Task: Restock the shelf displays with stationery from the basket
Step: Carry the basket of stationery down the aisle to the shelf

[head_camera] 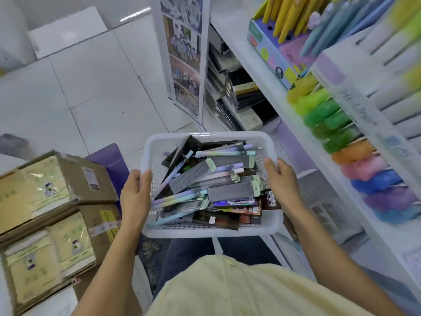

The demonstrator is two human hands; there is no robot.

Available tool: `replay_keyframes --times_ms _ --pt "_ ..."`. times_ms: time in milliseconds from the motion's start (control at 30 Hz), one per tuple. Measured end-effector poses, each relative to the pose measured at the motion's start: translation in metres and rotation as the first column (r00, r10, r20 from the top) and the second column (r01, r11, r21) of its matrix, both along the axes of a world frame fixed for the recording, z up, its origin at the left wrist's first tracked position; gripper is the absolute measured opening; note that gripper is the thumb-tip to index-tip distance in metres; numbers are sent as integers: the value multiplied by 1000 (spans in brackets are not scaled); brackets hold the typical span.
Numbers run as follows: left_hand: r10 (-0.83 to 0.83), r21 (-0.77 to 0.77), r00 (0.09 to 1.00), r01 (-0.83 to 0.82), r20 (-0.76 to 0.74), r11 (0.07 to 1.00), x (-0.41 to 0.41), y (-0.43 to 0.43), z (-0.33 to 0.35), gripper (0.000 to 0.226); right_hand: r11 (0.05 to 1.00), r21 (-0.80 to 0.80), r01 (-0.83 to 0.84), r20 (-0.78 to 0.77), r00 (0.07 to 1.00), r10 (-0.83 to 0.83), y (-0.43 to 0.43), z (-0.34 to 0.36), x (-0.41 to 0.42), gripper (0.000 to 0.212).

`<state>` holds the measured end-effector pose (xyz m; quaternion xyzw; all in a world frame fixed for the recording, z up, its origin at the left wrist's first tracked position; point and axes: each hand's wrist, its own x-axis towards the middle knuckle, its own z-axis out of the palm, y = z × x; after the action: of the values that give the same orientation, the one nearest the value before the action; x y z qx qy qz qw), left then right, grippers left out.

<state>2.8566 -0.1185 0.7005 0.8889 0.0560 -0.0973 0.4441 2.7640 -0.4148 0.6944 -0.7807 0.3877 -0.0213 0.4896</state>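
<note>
1. A white plastic lattice basket (211, 233) is held in front of the person, above a pale yellow shirt (239, 290).
2. The left hand (134, 195) grips the basket's left rim, thumb hooked over the edge. The right hand (283, 183) grips the right rim the same way.
3. Heaped criss-cross inside are pastel gradient pens (223, 153), grey banded packs with mint tabs (230, 191) and dark flat packets (237, 209).
4. On the right, a white shelf unit (262, 71) carries a blurred row of green, orange, pink, blue and purple items (330, 117) and a display box of yellow pens (289, 14).
5. On the left, open brown cardboard boxes (91, 179) holding cream wrapped packs sit on the white tiled floor (91, 87).
</note>
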Motion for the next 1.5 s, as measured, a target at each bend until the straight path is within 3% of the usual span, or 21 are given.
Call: replay_keyframes --times_ms 267,367,533,767,1000,1267,1500 --pt "-300 12 954 300 -9 954 114 -25 -4 35 959 25 284 -3 959 -284 23 -8 28 40" --pt "-475 26 880 476 -22 879 161 -32 -11 35 884 85 459 -6 888 -460 49 -12 34 31" --pt "-690 12 722 691 -47 723 206 -55 -22 37 709 110 696 -22 715 -699 91 -23 23 40" --pt "-822 29 557 830 -118 558 188 -83 -71 40 537 91 838 -46 542 -839 127 -65 -26 41" --pt "-880 96 436 900 -188 425 120 -111 -207 40 425 68 903 -89 430 -899 141 -190 -109 42" --pt "-868 120 430 903 -250 413 41 -133 -406 44 408 51 912 -131 411 -902 118 -382 -179 40" --pt "-838 144 476 880 -268 454 25 -152 -561 40 382 32 924 -181 381 -907 101 -544 -184 36"
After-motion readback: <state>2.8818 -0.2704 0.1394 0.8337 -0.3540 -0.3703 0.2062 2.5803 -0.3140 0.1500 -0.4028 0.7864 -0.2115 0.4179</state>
